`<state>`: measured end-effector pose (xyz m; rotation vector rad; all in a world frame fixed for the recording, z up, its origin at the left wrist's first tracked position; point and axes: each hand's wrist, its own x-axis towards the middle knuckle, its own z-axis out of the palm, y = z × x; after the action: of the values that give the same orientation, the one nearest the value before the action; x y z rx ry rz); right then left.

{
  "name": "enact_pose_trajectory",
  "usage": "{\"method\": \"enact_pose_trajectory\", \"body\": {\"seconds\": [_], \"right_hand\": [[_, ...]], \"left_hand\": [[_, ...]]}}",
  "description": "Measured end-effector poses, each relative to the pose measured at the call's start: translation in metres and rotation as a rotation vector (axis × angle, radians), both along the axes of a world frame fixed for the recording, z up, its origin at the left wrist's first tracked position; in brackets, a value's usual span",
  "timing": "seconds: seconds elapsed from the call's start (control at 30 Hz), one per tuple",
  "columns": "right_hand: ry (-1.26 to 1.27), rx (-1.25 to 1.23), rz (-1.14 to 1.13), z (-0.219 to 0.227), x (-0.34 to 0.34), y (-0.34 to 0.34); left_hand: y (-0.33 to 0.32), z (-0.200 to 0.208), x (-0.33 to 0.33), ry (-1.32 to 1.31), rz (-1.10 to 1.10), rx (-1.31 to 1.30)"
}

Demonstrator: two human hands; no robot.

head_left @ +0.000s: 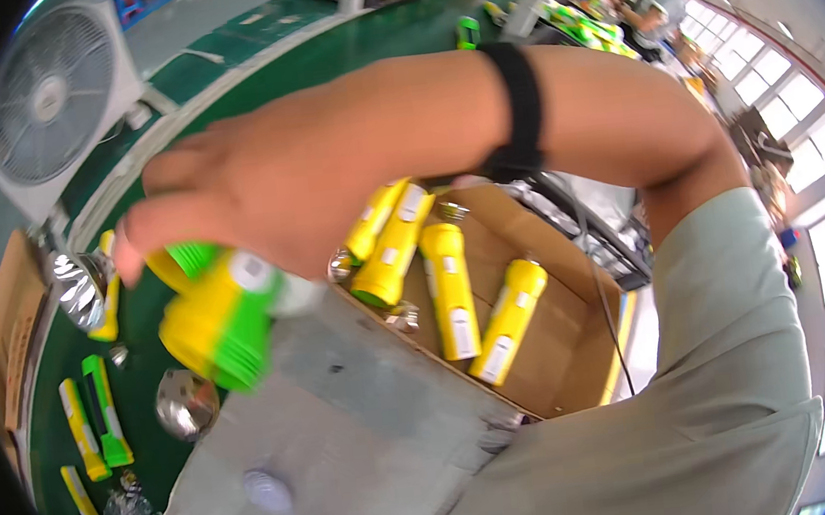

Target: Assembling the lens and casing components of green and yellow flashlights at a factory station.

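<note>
My right arm reaches across from the right, a black band on the wrist. Below the fingers of my right hand (235, 191) are yellow-and-green flashlight heads (220, 323), smeared by motion; the hand is closed around them. Just beneath, a shiny silver reflector (187, 405) rests at the edge of the grey work surface (348, 405). To the right, a cardboard box (571, 377) holds several yellow flashlight bodies (452, 288), some with bulbs showing at an end. My left hand is out of the picture.
Another reflector (80, 290) and loose yellow and green handle pieces (107, 410) lie on the green bench at left. A large fan (51, 97) stands at upper left. A dark cable (602, 288) hangs across the box. A person (659, 15) stands far off, upper right.
</note>
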<state>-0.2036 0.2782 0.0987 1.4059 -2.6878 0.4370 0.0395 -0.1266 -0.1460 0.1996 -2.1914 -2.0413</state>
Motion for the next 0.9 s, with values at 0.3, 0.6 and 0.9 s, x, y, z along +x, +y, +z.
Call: {"method": "enact_pose_trajectory", "body": {"seconds": [0.3, 0.6, 0.9], "right_hand": [[-0.614, 0.316, -0.244, -0.05, 0.231, 0.078], [-0.221, 0.496, -0.188, -0.103, 0.268, 0.112], [-0.086, 0.471, -0.168, 0.02, 0.119, 0.001]], "left_hand": [[0.034, -0.005, 0.018, -0.054, -0.109, 0.109], [0.047, 0.005, 0.019, -0.001, -0.046, 0.174], [0.01, -0.002, 0.013, 0.123, 0.154, 0.198]]}}
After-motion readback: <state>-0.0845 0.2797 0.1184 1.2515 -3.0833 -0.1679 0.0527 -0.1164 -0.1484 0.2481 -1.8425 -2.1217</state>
